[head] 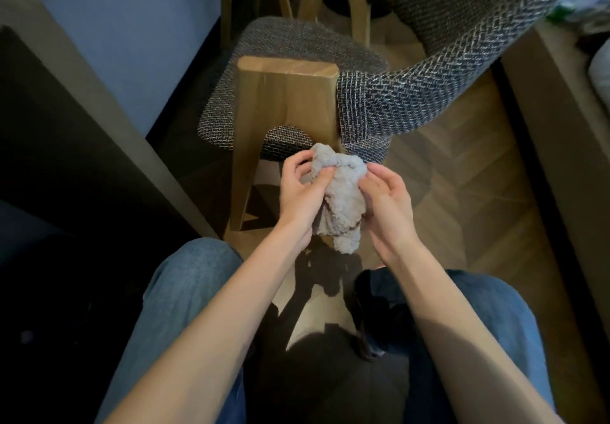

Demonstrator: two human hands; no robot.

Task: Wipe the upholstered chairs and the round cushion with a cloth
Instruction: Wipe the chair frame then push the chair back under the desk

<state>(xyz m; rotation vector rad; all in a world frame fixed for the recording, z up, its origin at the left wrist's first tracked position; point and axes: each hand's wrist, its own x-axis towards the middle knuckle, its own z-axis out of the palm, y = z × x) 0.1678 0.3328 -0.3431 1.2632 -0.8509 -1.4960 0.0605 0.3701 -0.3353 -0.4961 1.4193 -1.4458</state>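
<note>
under me is a wooden floor laid in a herringbone pattern — warm brown, lit in a patch between my knees. the chair stands on it on pale wooden legs — one broad leg planted just ahead of me. my dark shoe rests on it too.

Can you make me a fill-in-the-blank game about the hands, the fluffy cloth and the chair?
1. The fluffy grey cloth is held by ____ hands.
2. The left hand and right hand hold the cloth in front of the chair, whose legs are made of ____.
3. The person's trousers are blue ____.

Missing words: both; wood; jeans
</note>
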